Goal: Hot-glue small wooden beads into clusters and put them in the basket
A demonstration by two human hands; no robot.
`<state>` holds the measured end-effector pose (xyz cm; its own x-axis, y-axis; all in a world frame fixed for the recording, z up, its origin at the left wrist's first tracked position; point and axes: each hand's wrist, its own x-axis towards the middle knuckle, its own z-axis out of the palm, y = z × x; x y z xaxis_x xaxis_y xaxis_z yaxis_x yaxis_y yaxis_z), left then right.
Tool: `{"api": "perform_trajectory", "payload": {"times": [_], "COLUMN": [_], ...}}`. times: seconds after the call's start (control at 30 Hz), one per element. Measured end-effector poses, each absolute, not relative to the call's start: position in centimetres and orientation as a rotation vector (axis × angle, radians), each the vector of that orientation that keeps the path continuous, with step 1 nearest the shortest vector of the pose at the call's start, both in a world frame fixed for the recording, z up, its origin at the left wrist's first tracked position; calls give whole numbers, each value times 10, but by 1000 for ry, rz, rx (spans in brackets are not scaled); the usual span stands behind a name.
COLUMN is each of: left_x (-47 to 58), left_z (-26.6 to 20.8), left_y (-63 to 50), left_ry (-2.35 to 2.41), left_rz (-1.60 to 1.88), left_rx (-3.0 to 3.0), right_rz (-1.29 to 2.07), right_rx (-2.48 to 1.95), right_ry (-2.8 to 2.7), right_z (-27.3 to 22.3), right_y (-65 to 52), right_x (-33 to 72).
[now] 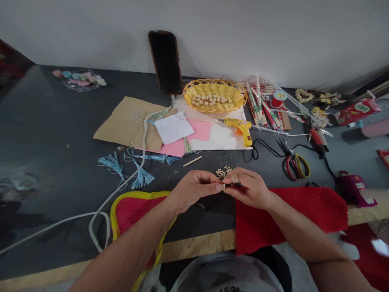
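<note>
My left hand (201, 188) and my right hand (249, 189) meet over the dark table, thumbs and fingertips pinched together. A small cream-coloured piece (224, 187) shows between their tips, partly hidden by the fingers. Something dark appears between the fingers of my right hand; I cannot make out what it is. Just beyond the fingertips lies a small pile of cream-and-dark pieces (221, 173). Left of the pile, a short wooden stick (192, 161) rests on the table.
Behind my hands are a yellow glue gun (241, 129), a wicker basket (190, 94) of beaded pieces and a propped phone (165, 61). Scissors (296, 164) lie right; blue tassels (142, 176) and a white cable (120, 187) lie left. Red cloth (306, 207) spreads under my right forearm.
</note>
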<state>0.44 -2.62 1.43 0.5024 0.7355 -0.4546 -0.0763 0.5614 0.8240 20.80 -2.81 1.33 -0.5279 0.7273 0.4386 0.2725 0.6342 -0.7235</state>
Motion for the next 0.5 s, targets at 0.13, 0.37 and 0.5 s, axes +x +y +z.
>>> {"api": "perform_trajectory", "payload": {"times": [0.13,0.37,0.5], "left_x": [5,3,3], "left_z": [14,12,14], "left_y": [-25,-21,-19], "left_ry": [943,980,1017], "left_rz": [602,717,805], "left_rx": [798,776,733], "right_rz": [792,490,435], "right_rx": [-853,-1351,-1510], "right_ry": [-2063,-1794,-1916], "right_z": [17,25,27], "right_y": [-27,-10,23], "right_x": [212,243,261]}}
